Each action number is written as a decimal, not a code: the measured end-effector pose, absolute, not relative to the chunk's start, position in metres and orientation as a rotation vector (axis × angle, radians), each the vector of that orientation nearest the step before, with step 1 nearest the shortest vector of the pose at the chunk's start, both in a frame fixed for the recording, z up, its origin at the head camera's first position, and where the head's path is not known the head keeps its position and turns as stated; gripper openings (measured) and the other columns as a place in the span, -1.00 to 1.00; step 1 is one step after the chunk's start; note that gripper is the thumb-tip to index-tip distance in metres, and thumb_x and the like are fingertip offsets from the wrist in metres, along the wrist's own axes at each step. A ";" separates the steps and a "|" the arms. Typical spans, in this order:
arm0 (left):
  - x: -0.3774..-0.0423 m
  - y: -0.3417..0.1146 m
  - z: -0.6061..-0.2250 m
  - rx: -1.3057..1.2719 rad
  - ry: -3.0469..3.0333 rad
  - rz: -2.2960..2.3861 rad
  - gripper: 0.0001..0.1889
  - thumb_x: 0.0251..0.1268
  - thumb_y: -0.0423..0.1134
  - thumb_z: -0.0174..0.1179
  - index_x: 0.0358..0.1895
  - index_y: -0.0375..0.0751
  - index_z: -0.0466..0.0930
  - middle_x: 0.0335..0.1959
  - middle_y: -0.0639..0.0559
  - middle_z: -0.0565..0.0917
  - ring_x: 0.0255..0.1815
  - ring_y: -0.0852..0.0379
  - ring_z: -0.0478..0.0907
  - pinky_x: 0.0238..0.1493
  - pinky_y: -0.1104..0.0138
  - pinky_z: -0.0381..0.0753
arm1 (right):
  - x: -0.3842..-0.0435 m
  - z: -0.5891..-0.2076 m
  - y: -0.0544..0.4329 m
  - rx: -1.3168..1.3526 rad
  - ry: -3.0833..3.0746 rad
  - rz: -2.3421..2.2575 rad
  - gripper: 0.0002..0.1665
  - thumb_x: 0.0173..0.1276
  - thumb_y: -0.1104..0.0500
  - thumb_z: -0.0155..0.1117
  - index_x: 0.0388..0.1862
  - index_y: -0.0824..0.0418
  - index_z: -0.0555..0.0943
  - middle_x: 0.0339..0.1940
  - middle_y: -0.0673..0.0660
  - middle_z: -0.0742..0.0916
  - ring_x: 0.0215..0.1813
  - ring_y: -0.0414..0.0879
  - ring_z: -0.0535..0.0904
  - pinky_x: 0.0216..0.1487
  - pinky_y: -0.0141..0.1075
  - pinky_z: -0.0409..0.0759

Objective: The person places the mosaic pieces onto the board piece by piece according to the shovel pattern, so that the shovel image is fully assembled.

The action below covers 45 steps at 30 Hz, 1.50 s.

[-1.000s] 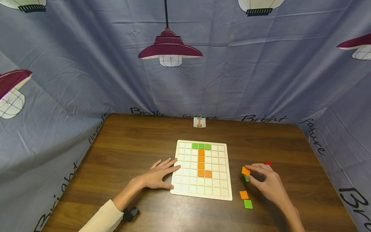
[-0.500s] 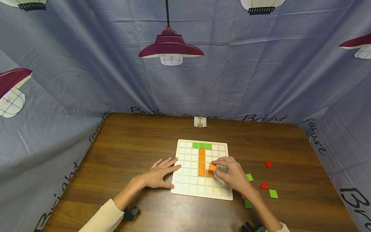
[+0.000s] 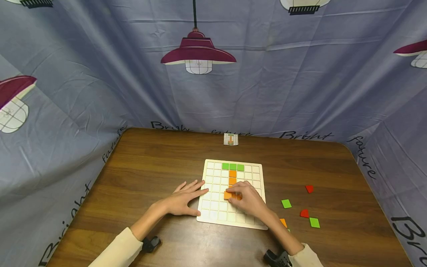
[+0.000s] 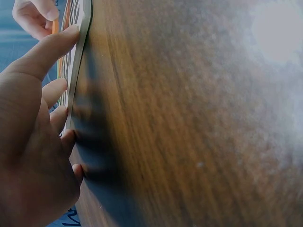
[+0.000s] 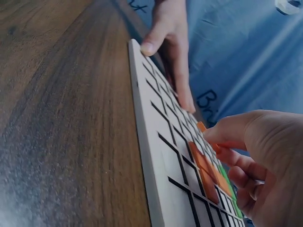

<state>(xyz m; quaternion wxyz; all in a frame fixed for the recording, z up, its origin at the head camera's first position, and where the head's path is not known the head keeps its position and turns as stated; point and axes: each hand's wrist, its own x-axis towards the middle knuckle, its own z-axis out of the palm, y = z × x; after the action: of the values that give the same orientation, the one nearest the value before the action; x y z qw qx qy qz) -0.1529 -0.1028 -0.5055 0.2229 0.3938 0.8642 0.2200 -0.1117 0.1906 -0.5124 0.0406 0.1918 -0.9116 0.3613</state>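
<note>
A cream grid board [image 3: 213, 216] lies on the wooden table, with a row of green tiles [image 3: 232, 167] at its top and a column of orange tiles [image 3: 232, 181] below. My left hand [image 3: 185, 200] lies spread at the board's left edge, thumb and fingertips on its rim. My right hand [image 3: 249, 200] pinches a square orange tile [image 3: 227, 195] between thumb and fingers, close over the board just left of the orange column. The right fingers hide part of that column. In the right wrist view the pinched orange tile [image 5: 202, 127] is tilted above the grid.
Right of the board lie loose tiles: green [image 3: 286, 203], red [image 3: 309, 189], another red [image 3: 304, 213] and another green [image 3: 314, 222]. An orange tile [image 3: 283, 222] is partly behind my right forearm. A small patterned card [image 3: 230, 139] lies at the table's back edge, before a blue curtain [image 3: 267, 92].
My right hand has carried the orange tile leftward, from the loose tiles over the board to the left side of the orange column. The left hand stays at the board's edge.
</note>
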 end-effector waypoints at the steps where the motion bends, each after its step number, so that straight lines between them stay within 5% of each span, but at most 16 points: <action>1: -0.153 -0.103 -0.506 1.089 2.387 0.609 -0.14 0.27 0.19 0.26 0.58 0.02 0.16 0.63 0.01 -0.04 0.61 -0.09 -0.21 0.47 -0.19 -0.28 | -0.112 -0.513 0.189 0.592 -2.791 1.109 -0.68 0.10 0.32 0.53 -0.11 0.21 0.80 -0.17 0.00 0.76 -0.13 -0.09 0.56 -0.11 -0.20 0.52; 7: -0.153 -0.103 -0.505 1.087 2.380 0.618 -0.14 0.27 0.19 0.26 0.58 0.03 0.16 0.64 0.02 -0.05 0.61 -0.08 -0.21 0.47 -0.19 -0.28 | -0.112 -0.515 0.183 0.616 -2.820 1.050 -0.71 0.12 0.29 0.51 -0.13 0.20 0.81 -0.19 -0.02 0.75 -0.20 -0.13 0.50 -0.24 -0.29 0.49; 45: -0.152 -0.103 -0.504 1.092 2.378 0.627 -0.14 0.27 0.17 0.27 0.58 0.01 0.16 0.63 -0.01 -0.04 0.61 -0.10 -0.21 0.46 -0.20 -0.28 | -0.108 -0.507 0.193 0.547 -2.774 1.060 -0.67 0.09 0.27 0.59 -0.12 0.18 0.79 -0.18 -0.03 0.72 -0.15 -0.11 0.49 -0.12 -0.16 0.45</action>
<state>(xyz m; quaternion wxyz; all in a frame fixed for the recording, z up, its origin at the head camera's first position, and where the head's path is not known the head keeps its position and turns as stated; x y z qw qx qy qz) -0.1524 -0.1035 -0.5039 0.2237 0.3954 0.8614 0.2270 -0.1085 0.1934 -0.5070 0.0609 0.1807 -0.9170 0.3504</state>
